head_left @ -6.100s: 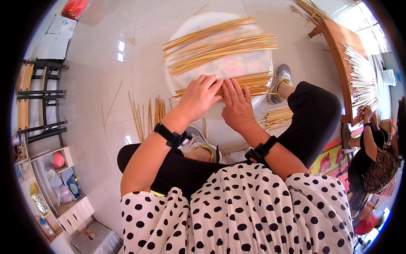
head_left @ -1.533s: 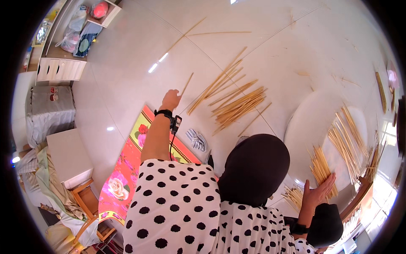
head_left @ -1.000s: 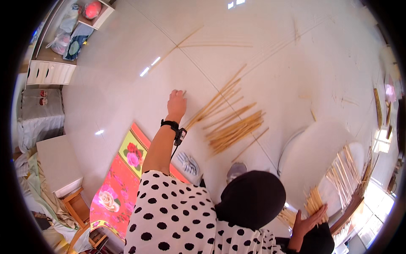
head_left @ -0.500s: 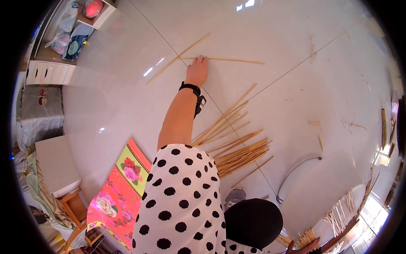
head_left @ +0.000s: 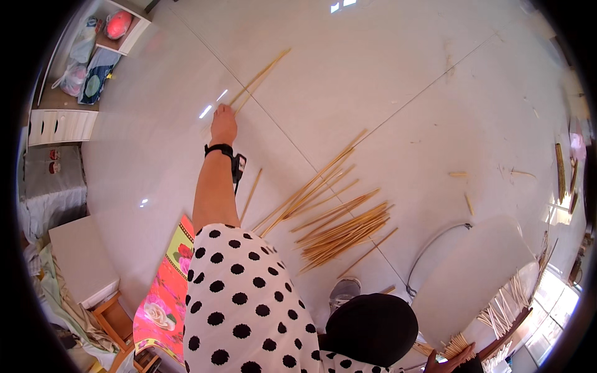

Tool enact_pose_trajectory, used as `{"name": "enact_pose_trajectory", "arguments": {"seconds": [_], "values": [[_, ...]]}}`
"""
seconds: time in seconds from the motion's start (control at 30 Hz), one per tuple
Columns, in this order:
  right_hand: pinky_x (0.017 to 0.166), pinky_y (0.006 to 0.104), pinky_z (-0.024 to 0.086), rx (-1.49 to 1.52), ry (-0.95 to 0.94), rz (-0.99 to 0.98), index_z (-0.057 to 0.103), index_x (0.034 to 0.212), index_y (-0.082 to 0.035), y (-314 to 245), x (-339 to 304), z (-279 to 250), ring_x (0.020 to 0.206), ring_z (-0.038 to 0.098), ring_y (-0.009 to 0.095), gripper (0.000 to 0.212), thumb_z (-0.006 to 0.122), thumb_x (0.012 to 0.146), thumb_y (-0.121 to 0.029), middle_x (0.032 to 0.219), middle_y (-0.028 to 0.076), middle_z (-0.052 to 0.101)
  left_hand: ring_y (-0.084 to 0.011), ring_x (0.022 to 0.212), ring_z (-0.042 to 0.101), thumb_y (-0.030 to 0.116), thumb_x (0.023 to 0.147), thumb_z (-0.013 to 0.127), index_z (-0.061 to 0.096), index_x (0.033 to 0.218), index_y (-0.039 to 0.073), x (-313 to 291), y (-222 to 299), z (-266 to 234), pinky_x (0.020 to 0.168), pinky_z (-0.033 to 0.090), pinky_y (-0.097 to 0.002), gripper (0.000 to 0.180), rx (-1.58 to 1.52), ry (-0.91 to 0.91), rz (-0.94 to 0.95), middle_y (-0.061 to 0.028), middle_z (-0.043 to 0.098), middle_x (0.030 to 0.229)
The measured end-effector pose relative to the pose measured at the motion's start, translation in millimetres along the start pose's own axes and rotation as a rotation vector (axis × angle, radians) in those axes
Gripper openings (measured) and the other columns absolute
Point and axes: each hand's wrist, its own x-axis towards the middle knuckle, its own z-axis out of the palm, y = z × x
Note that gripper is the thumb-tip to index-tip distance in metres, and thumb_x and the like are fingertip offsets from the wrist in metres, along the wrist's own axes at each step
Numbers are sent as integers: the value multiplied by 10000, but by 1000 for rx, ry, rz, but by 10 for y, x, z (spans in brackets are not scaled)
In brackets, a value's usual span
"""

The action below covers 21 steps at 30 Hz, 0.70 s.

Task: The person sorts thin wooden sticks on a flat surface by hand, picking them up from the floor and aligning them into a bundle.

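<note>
My left hand (head_left: 224, 126), with a black watch (head_left: 239, 166) on its wrist, reaches forward over the pale tiled floor. Its fingers close over the near ends of two thin wooden sticks (head_left: 260, 76), which slant away to the far right, nearly side by side. Exactly how the fingertips grip them is hidden. Right of my forearm lies a loose bundle of similar sticks (head_left: 347, 231), with several longer ones (head_left: 314, 181) fanned beside it. One single stick (head_left: 251, 196) lies close to my forearm. My right hand is not visible.
A patterned red cloth (head_left: 163, 304) lies left of my sleeve. Near my shoe (head_left: 346, 290) are a black rounded form (head_left: 373, 329) and a bent dark rod (head_left: 429, 252). Lower right, another person's hand (head_left: 449, 363) is by more sticks (head_left: 502, 311). Shelves (head_left: 65, 124) stand far left.
My left hand has moved left and slightly nearer. The stick under it, which crossed another at an angle, now lies nearly alongside that one. The whole view has shifted a little.
</note>
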Motion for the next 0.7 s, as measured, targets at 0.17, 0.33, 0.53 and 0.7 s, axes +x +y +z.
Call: {"name": "enact_pose_trajectory", "arguments": {"seconds": [0.17,0.33,0.53,0.7], "values": [[1238,540,171,113,8,156,232,1569,23,-135,-130,-16,1501,249,458,1034,775,707,-156,1605,272,293,-368,1056,637,45,949,538,602,1106,18,-364,613,-195,881,558,-444,172,-29,9,134,-178,640,1088],[1210,574,214,198,25,110,256,1549,44,-114,-65,-31,1464,299,495,1054,796,689,-241,1576,306,320,-377,980,697,174,971,576,629,1112,29,-721,451,116,818,578,-491,209,-10,-103,62,-195,713,1029],[1195,577,239,235,100,108,308,1520,41,-120,53,-184,1466,313,476,1044,839,672,-255,1570,277,344,-421,846,670,72,884,570,698,849,-7,-981,465,-351,774,544,-488,154,-164,-26,286,-215,697,877],[1206,544,237,347,142,146,337,1509,34,-123,-1,0,1486,311,406,1019,832,660,-236,1585,236,340,-277,618,601,313,1069,475,633,1023,26,-978,1141,-1668,615,480,-422,331,-421,-40,383,-117,594,670]]}}
